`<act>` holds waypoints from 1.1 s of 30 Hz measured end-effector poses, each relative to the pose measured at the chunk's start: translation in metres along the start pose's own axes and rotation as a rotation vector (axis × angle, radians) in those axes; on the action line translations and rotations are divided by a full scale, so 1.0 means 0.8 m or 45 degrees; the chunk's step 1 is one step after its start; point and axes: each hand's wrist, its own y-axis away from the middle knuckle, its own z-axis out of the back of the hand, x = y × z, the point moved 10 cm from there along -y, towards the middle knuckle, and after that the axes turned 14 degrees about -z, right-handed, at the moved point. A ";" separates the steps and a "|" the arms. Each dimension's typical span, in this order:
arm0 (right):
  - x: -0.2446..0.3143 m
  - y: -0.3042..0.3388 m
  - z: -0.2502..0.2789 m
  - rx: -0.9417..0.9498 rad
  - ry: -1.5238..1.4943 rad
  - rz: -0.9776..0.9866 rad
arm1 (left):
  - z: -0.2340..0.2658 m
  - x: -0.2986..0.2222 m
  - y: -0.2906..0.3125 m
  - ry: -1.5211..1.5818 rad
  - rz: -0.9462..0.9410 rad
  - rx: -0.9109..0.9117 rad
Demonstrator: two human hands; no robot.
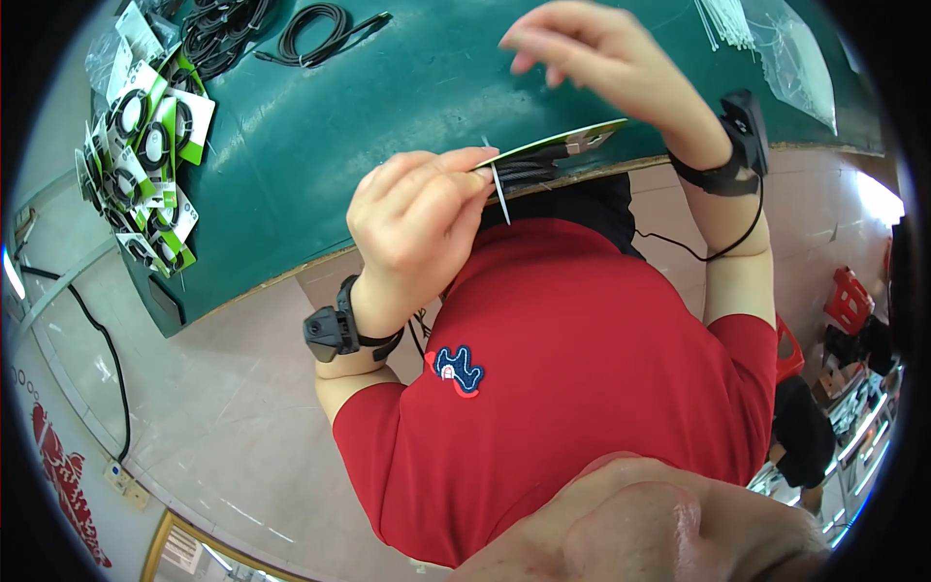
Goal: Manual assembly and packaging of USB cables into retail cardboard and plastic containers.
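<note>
Near the front edge of the green table, my left hand [412,218] pinches one end of a cardboard cable card [555,143], seen nearly edge-on with a green border. A coiled black cable [529,172] lies against the card's near side, with a pale connector toward the right end. A thin white cable tie [500,197] passes by the card at my left fingertips, its tail hanging down. My right hand [606,53] is raised over the table, apart from the card, fingers stretched out and slightly blurred, holding nothing visible.
Carded black cables [150,145] are heaped on the table's left end. Loose coiled cables [315,37] lie at the far left. Loose white cable ties [725,21] and a clear plastic bag [803,78] rest at the far right. The table edge [262,283] runs close to my body.
</note>
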 end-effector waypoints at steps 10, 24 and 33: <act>0.096 0.105 -0.064 -0.167 0.722 1.020 | -0.018 0.020 0.002 0.265 0.393 0.026; 0.064 0.134 -0.074 0.083 0.419 0.864 | -0.006 0.046 0.007 0.056 0.334 -0.141; -0.017 0.086 -0.068 0.358 -0.752 -0.395 | 0.004 -0.018 -0.008 -0.519 -0.121 -0.119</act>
